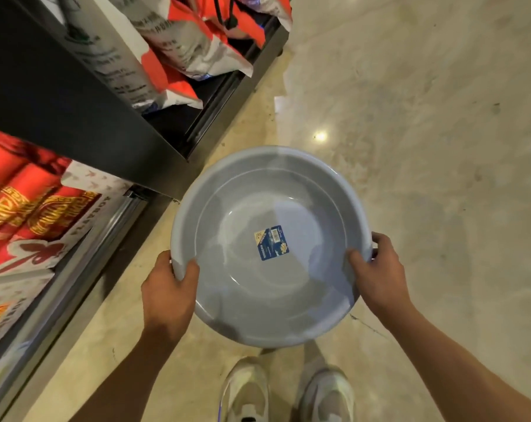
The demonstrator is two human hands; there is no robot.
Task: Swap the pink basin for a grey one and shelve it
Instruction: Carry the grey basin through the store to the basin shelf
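Note:
A round grey basin (pixel 243 293) with a blue label on its inside bottom is held level in front of me, above the floor. My left hand (pixel 168 287) grips its near-left rim, thumb inside the bowl. My right hand (pixel 377 272) grips the right rim the same way. No pink basin is in view.
A dark shelf unit (pixel 75 117) runs along the left. Red-and-white sacks (pixel 179 56) lie on its far section. Red and gold boxed goods (pixel 29 220) fill the near shelf. Polished beige floor (pixel 425 147) stretches to the right. My two pale shoes (pixel 285 394) stand below the basin.

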